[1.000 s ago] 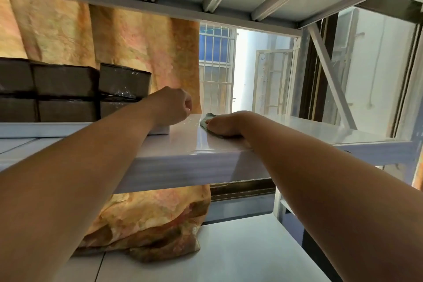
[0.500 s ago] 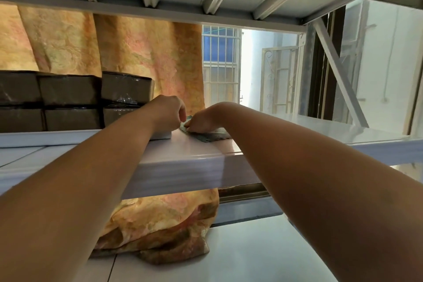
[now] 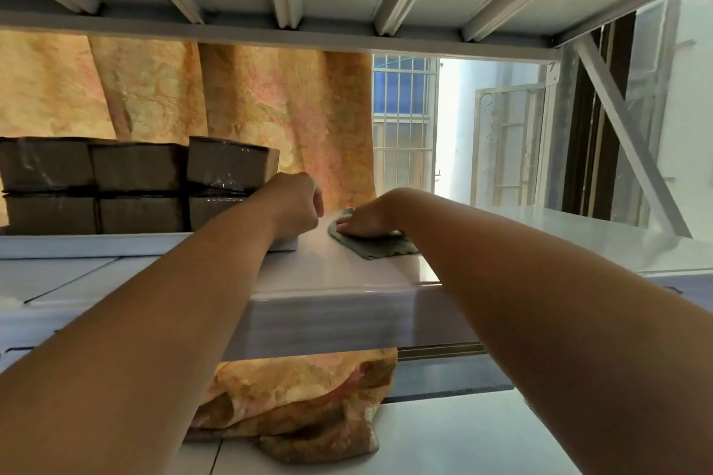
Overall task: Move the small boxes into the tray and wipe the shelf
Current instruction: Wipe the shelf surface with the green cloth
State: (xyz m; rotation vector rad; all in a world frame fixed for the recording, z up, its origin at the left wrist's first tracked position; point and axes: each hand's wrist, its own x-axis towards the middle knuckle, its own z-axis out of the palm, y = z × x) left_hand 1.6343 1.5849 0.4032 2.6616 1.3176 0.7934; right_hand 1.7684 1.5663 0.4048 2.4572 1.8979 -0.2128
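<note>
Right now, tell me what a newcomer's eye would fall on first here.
At the centre, the right hand presses a grey-green cloth flat on the glossy white metal shelf. Left of it, the left hand sits curled at the corner of a shallow white tray holding dark brown cardboard boxes stacked two high, with an orange patterned curtain hanging behind.

This looks like a storage corner of a home: a white metal shelf (image 3: 335, 305) beneath another ribbed one, film-wrapped brown boxes (image 3: 135, 166) stacked at its left, a flowered orange curtain (image 3: 270, 108) behind, and a barred window (image 3: 403, 127) facing a yard.
</note>
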